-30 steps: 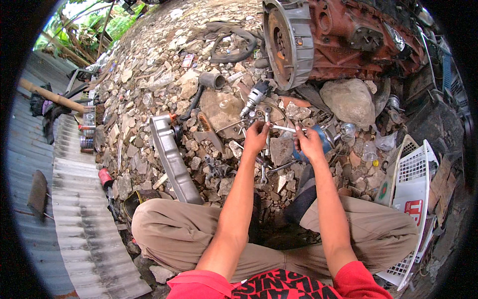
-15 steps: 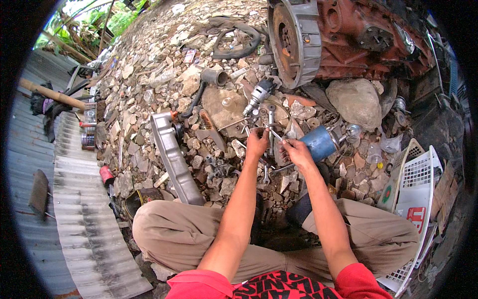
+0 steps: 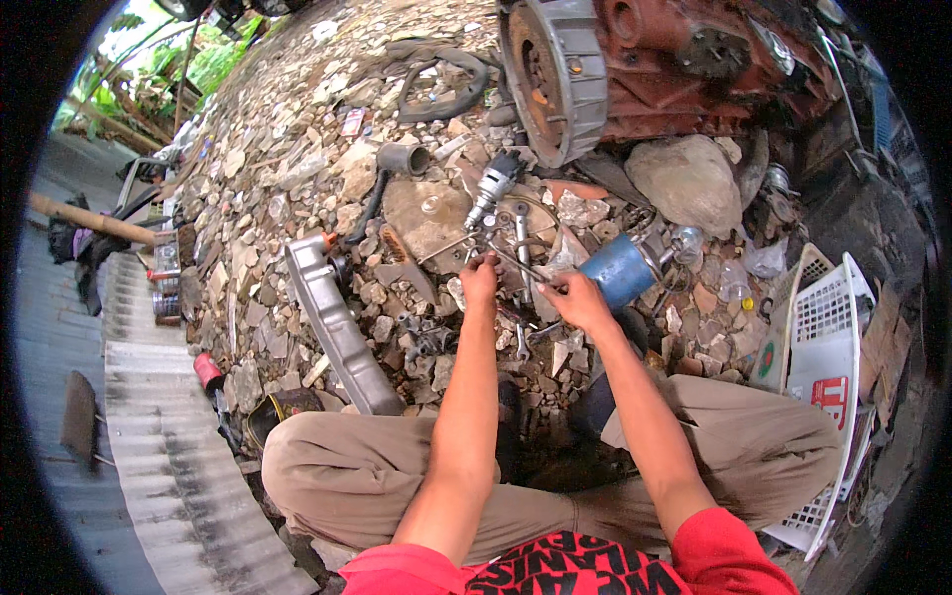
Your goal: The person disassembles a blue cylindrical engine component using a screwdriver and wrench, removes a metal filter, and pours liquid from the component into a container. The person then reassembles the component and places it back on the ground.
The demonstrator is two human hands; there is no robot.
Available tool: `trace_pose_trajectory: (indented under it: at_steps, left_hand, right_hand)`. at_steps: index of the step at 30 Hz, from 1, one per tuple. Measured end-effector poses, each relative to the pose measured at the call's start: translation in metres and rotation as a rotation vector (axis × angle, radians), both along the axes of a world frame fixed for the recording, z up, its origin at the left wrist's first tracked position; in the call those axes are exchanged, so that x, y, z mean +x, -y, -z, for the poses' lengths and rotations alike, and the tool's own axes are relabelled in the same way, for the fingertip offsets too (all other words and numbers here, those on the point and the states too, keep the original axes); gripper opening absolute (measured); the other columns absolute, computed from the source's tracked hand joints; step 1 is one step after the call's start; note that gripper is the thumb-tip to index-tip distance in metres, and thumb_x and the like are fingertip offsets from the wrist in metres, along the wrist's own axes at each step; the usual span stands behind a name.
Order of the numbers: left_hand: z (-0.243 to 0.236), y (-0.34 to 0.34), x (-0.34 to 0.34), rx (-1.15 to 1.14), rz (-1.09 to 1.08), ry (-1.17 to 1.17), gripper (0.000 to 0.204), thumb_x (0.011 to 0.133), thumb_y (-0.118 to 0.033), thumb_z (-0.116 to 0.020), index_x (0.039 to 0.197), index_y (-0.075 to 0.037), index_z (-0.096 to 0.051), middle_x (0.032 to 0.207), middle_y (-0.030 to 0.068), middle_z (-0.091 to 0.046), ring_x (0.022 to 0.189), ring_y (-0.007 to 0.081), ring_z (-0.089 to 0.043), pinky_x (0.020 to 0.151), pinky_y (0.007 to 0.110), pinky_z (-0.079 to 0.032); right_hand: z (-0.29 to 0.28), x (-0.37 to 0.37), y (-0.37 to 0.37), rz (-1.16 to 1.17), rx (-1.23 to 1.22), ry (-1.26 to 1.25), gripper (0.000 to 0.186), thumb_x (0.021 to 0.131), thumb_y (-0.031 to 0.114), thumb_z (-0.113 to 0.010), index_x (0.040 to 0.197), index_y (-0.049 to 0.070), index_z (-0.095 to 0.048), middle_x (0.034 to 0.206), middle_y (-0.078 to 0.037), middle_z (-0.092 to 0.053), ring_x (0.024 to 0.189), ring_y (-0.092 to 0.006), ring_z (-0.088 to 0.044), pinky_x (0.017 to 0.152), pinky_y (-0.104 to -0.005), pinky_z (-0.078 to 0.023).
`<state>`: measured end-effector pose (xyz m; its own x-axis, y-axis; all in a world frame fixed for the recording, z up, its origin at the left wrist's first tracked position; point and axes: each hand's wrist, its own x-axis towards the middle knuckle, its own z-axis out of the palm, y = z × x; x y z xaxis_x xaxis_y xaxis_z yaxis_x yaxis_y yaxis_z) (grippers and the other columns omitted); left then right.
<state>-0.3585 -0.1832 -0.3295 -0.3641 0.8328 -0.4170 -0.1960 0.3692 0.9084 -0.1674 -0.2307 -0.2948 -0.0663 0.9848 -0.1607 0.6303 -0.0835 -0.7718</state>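
Observation:
My right hand (image 3: 578,300) is closed on the near end of a slim metal rod-shaped tool (image 3: 520,265). The tool's far end reaches up and left to the fingertips of my left hand (image 3: 480,280). Those fingers are pinched together; whatever small thing they hold is hidden. Just beyond them a silver cylindrical part with a black end (image 3: 491,190) lies on a flat stone (image 3: 421,210). A wrench (image 3: 523,238) rests between my hands, and an open-ended wrench (image 3: 523,344) lies nearer my feet. Right of my right hand is a blue cylinder (image 3: 617,273) with a metal end.
A rusty red engine or gearbox housing (image 3: 674,89) with a grey round flange (image 3: 585,84) stands far right. A long silver cover (image 3: 342,332) lies to the left. Rubble covers the ground. A white crate (image 3: 831,337) stands right, corrugated sheets (image 3: 159,397) left.
The whole view has shifted slightly left and up. More of the rod-shaped tool now shows between my hands, its far end at my left fingertips. Both hands stay in nearly the same place.

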Motion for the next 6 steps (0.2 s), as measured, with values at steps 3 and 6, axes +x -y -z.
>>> trace_pose_trajectory:
  at_steps: [3, 6]
  left_hand:
    - [-0.01, -0.002, 0.005, -0.061, -0.012, -0.042, 0.04, 0.089, -0.028, -0.068, 0.111, 0.005, -0.06, 0.095, 0.0108, -0.069, 0.073, 0.0186, -0.065, 0.064, 0.034, -0.05]
    - [-0.018, -0.006, 0.014, -0.061, 0.104, 0.113, 0.044, 0.089, -0.029, -0.068, 0.116, 0.005, -0.059, 0.1, 0.0125, -0.069, 0.076, 0.0196, -0.066, 0.066, 0.035, -0.051]
  right_hand:
    - [-0.029, 0.015, -0.009, -0.004, -0.143, -0.156, 0.041, 0.089, 0.037, -0.069, 0.101, -0.002, -0.07, 0.078, -0.011, -0.071, 0.07, -0.0206, -0.069, 0.07, -0.0384, -0.053]
    - [-0.035, 0.043, -0.028, 0.073, -0.102, -0.261, 0.036, 0.088, 0.033, -0.071, 0.111, 0.005, -0.071, 0.099, -0.018, -0.072, 0.089, -0.0252, -0.07, 0.082, -0.0384, -0.054]
